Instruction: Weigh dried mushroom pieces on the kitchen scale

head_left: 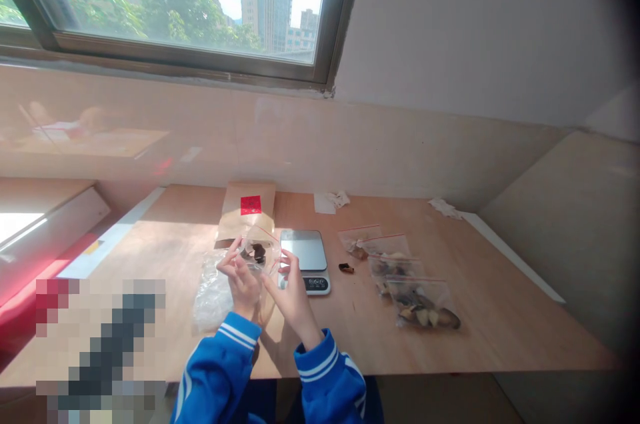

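Two hands, the left hand (244, 284) and right hand (291, 294), are pinching a clear bag (271, 249) above the table (500, 344); its dark pieces (259, 253) are showing too indistinctly to identify. The right hand is partly hiding the scale (303, 251). Filled bags (425, 294) are overlapping rightward; a pixelated patch (113, 344) is masking the table's near left.

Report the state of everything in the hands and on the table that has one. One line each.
Clear bag: held up, dark pieces inside; seal unclear
Left hand: pinching the bag's side
Right hand: pinching the opposite side
Scale: level, partly covered; reading illegible
Paper bag: closure unclear, red label showing
Plastic bags: wrinkled, lying flat
Filled bags: overlapping
Dark piece: loose, unbagged
Tissue: crumpled
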